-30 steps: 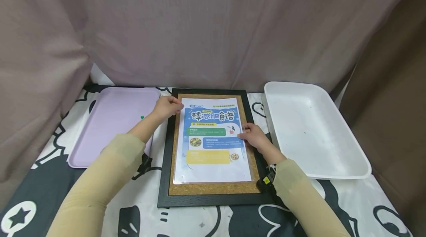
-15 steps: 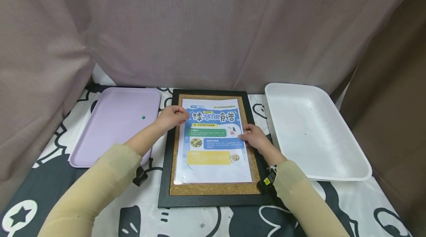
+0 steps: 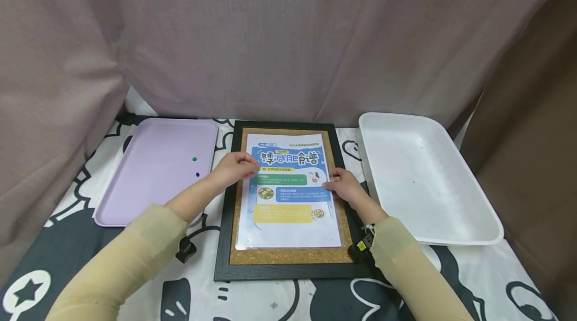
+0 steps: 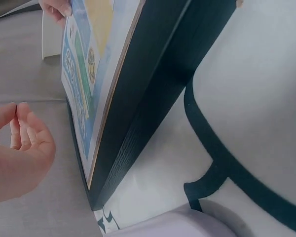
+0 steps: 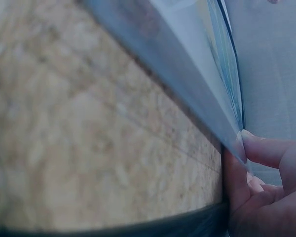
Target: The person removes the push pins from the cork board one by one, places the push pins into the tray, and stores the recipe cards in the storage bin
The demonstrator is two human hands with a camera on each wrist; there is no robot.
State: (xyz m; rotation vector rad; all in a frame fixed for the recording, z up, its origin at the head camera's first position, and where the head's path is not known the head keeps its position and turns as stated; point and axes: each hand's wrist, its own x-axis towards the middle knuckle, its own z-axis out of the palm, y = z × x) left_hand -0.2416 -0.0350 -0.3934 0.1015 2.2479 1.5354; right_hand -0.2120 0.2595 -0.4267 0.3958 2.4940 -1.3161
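A laminated poster (image 3: 288,233) with blue, green and yellow panels lies over a cork board (image 3: 293,257) in a black frame (image 3: 288,272). At its right edge my right hand (image 3: 347,187) pinches the sheet between thumb and fingers; in the right wrist view the sheet's edge (image 5: 207,116) is lifted off the cork there. My left hand (image 3: 234,168) is over the poster's upper left side, thumb and index fingertips together. In the left wrist view the left hand (image 4: 27,148) is apart from the sheet, and I cannot tell whether something tiny is between the tips.
A lilac tray (image 3: 149,171) at left carries one small green piece (image 3: 195,159) and one small blue piece (image 3: 197,175). A deep white tray (image 3: 428,181) stands at right. Patterned cloth (image 3: 252,301) covers the table, with grey curtains (image 3: 288,40) behind.
My left hand has moved off the poster's upper left edge, down and slightly right over the sheet. The small blue piece on the lilac tray now shows. My right hand stays in place.
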